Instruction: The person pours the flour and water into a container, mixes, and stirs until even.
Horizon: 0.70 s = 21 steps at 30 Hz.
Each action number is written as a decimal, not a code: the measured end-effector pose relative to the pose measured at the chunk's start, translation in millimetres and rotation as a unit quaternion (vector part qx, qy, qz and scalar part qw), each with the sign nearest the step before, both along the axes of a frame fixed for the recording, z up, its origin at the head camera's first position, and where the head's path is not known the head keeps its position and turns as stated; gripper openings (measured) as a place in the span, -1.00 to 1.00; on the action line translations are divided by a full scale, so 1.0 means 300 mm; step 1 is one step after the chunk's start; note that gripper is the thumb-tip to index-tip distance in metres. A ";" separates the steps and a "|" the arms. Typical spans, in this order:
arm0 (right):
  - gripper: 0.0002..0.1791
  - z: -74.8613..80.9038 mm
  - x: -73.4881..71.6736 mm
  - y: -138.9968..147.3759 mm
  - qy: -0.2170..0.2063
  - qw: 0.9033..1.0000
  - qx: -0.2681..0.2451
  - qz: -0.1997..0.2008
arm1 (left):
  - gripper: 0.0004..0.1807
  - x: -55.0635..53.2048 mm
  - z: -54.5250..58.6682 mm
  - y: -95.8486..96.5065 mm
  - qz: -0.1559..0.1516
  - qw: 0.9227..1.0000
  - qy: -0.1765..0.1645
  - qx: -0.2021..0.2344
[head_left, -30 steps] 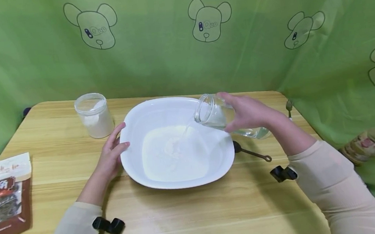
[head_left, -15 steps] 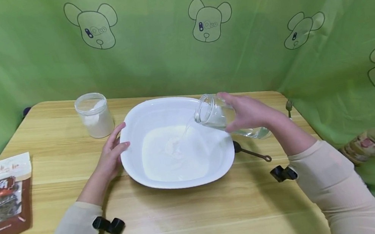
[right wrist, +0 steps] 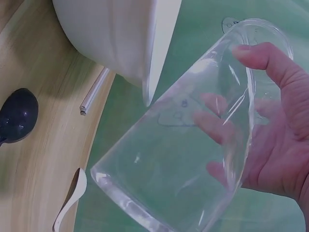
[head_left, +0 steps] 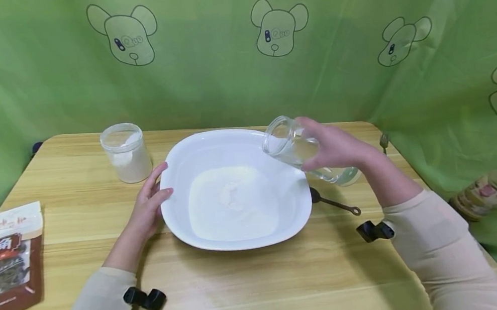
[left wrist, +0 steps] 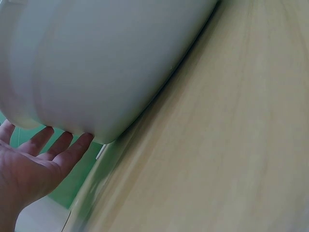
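Observation:
A white oval basin (head_left: 292, 221) stands on the table with white powder (head_left: 231, 207) in its bottom. My left hand (head_left: 147, 206) holds the basin's left side, thumb over the rim. In the left wrist view, the fingertips (left wrist: 87, 137) touch the outer wall. My right hand (head_left: 335, 143) grips a clear glass jar (right wrist: 178, 130) round its body, thumb on one side and fingers on the other. The jar tilts with its mouth above the basin's right rim, clear liquid inside. No stream shows from its mouth. An uncapped jar of white powder (head_left: 133, 162) stands left of the basin.
A dark spoon (head_left: 333, 202) lies right of the basin, and a fork (head_left: 383, 142) near the right edge. A brown-and-white food packet (head_left: 3, 271) lies at the left. A labelled jar (head_left: 485, 196) sits beyond the right edge. Green cloth (head_left: 205, 89) hangs behind.
The thin stream from the glass jar into the basin has stopped. My right hand has raised the jar's mouth slightly and moved it a little right. My left hand stays on the basin.

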State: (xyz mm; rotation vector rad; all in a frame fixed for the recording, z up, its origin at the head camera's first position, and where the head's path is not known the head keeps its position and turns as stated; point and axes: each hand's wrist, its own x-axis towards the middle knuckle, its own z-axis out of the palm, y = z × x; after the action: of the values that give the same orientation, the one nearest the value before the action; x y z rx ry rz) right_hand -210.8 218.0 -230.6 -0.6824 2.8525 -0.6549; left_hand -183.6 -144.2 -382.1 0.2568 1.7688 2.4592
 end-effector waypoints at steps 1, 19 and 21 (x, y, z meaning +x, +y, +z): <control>0.00 -0.001 -0.003 0.005 0.000 1.000 -0.012 0.000 | -0.35 0.000 0.000 0.000 0.000 1.000 0.000 0.001; -0.10 -0.044 -0.031 0.137 0.022 0.955 -0.260 -0.143 | -0.35 0.000 0.003 0.001 0.000 1.000 0.002 0.002; -0.12 -0.062 -0.032 0.152 0.022 0.942 -0.291 -0.167 | -0.35 0.000 0.002 0.001 -0.001 1.000 0.003 0.004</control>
State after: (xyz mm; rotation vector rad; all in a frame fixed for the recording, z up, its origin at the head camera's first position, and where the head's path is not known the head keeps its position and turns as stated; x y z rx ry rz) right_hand -220.3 263.5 -249.3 -0.2613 2.8347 -1.5878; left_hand -183.6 -143.8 -381.7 0.2648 1.7617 2.4666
